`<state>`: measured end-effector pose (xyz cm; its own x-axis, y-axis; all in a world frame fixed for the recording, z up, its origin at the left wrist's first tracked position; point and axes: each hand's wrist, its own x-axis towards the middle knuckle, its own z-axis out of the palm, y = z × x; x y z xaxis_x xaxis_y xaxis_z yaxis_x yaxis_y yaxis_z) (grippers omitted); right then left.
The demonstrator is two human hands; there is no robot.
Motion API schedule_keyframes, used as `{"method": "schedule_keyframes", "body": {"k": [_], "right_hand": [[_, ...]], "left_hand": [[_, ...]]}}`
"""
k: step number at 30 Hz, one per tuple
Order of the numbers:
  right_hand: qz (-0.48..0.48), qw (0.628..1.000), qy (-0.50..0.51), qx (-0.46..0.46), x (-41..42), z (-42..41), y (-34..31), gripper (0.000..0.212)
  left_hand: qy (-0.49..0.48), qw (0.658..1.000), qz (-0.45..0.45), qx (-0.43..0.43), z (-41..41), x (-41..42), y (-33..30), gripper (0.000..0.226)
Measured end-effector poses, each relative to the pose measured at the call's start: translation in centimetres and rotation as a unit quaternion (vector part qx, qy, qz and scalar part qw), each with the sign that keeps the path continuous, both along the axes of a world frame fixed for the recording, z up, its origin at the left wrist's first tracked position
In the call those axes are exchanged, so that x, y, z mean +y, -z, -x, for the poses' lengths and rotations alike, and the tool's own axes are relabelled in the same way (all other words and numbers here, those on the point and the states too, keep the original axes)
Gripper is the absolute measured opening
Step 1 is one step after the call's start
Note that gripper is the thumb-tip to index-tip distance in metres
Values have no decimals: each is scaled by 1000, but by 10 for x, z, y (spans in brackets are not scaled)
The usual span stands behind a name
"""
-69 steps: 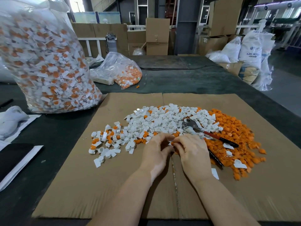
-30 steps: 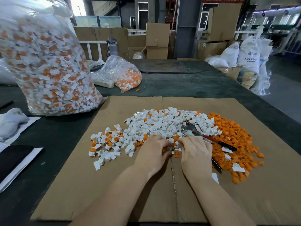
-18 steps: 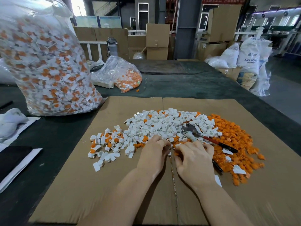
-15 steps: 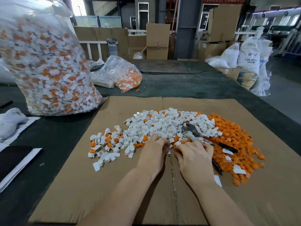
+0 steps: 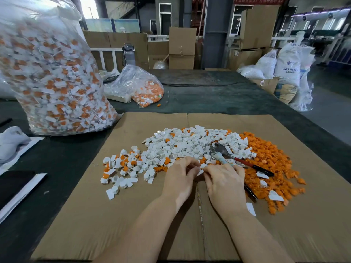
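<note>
A heap of small white plastic caps point(image 5: 182, 147), some with orange inserts, lies on a flat cardboard sheet point(image 5: 133, 215). To its right is a pile of loose orange inserts point(image 5: 269, 164). My left hand point(image 5: 180, 179) and my right hand point(image 5: 224, 181) meet at the near edge of the heap, fingers curled, pinching a small white cap point(image 5: 199, 171) between them. Pliers with red and black handles point(image 5: 245, 164) lie on the piles just beyond my right hand.
A large clear bag of white and orange caps point(image 5: 51, 82) stands at the left. A smaller bag point(image 5: 140, 86) lies further back on the dark table point(image 5: 218, 99). White cloth point(image 5: 11, 141) and a black item point(image 5: 13, 185) lie at the left edge. Boxes and sacks stand behind.
Both hands stayed at the near edge of the heap, fingers working together on small caps; they shifted slightly back and forth. The piles and pliers have not moved.
</note>
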<state>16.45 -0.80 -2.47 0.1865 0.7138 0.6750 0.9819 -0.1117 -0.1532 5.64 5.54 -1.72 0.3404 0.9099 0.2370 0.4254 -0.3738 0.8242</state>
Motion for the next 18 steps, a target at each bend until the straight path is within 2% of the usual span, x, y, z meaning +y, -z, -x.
{"method": "schedule_keyframes", "body": {"k": [3,6,10,12,15,18], "right_hand": [[-19,1000,4,14,1,-1,1,18],[-24,1000,2,19,2,-2,2,22],[-27,999,-11,41,1,-2,1,17],[-27,998,-13,55,1,-2,2,15],[-27,993,-24,116,1,-4,2,10],[-21,984,-46,172,0,-5,1,4]], "left_hand": [[9,999,32,-29,0,-3,1,10],[29,997,53,-51,2,-6,1,24],[16,1000,1,16,2,-3,3,20],[7,1000,-6,20,1,-3,4,16],[-9,999,29,-18,1,-2,4,6],[-8,994,76,-72,2,-2,5,5]]}}
